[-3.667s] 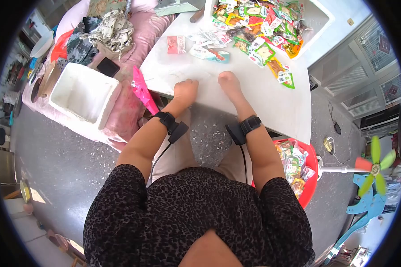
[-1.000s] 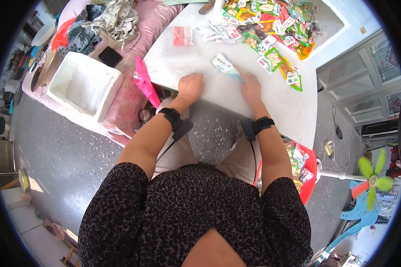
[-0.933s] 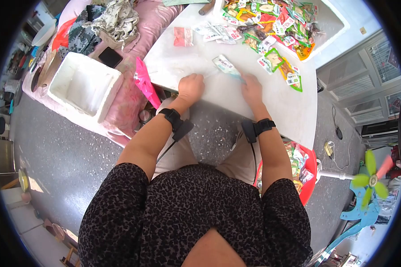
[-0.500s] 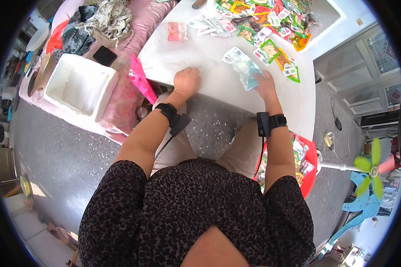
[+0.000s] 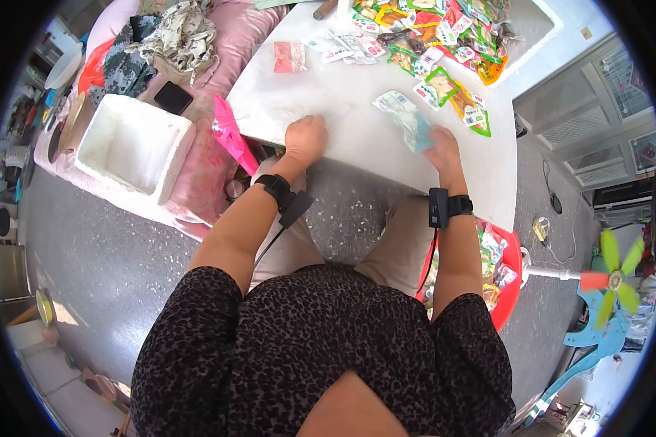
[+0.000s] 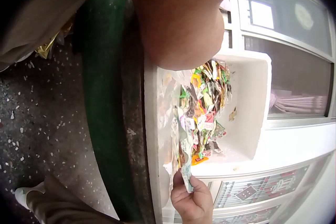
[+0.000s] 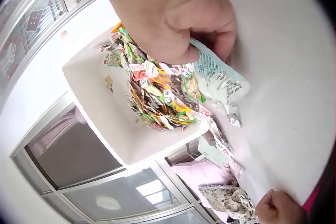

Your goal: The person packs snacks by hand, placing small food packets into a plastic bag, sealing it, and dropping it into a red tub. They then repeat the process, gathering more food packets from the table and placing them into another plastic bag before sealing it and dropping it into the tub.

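Note:
In the head view, my right hand [image 5: 446, 149] pinches the end of a pale blue and white snack packet [image 5: 407, 120] between thumb and fingers, over the right half of the white table [image 5: 357, 149]. Print shows on the packet in the right wrist view, where thumb and fingers grip its edge. My left hand [image 5: 306, 138] rests at the table's front edge with its fingers loosely curled, nothing visible in it. Beyond the hands lie a red-and-clear packet [image 5: 290, 57] and a few white packets [image 5: 346, 47]. Several green and orange packets [image 5: 455, 98] trail from the white foam box.
A white foam box [image 5: 536, 44] full of colourful packets stands at the table's back right. Left of the table, an open foam box [image 5: 131, 149] and a phone [image 5: 173, 97] lie on a pink bed. A red basin [image 5: 514, 291] of packets sits below right, near a fan [image 5: 614, 280].
My right hand, first bare on the table, has taken up the blue-and-white packet and drawn it right and closer to me. The left hand stays nearly in place.

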A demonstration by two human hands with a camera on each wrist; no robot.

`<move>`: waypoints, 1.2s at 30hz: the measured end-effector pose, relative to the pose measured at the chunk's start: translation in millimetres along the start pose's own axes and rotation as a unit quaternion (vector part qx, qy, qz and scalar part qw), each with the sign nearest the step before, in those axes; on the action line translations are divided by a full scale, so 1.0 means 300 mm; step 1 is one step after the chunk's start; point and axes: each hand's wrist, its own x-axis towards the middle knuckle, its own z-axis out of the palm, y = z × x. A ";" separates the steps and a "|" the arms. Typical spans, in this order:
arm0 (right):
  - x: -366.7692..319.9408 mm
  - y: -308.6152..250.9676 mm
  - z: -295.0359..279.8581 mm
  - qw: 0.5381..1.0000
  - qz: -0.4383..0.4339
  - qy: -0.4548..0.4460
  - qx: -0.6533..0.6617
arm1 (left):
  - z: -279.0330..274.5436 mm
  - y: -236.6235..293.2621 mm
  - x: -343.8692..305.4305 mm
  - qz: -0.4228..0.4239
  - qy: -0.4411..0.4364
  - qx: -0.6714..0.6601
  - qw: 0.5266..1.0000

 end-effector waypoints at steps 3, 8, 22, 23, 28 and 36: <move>0.001 -0.020 0.006 0.990 -0.036 0.074 -0.115 | -0.001 0.002 0.000 0.005 0.011 -0.009 1.000; 0.129 -0.025 -0.059 0.881 -0.210 0.102 -0.412 | 0.002 0.003 0.001 0.017 0.043 0.010 0.999; 0.315 0.010 0.468 0.632 -0.434 -0.018 -0.642 | -0.012 -0.003 0.004 0.018 0.019 -0.033 0.999; 0.326 0.025 0.510 0.608 -0.439 -0.016 -0.661 | -0.012 -0.002 0.002 0.018 0.020 -0.034 0.999; 0.387 0.081 0.646 0.498 -0.437 -0.026 -0.749 | -0.019 0.001 0.005 0.025 0.020 -0.041 0.999; 0.487 0.104 0.696 0.466 -0.514 -0.055 -0.718 | -0.024 0.000 0.007 0.045 0.034 -0.056 0.997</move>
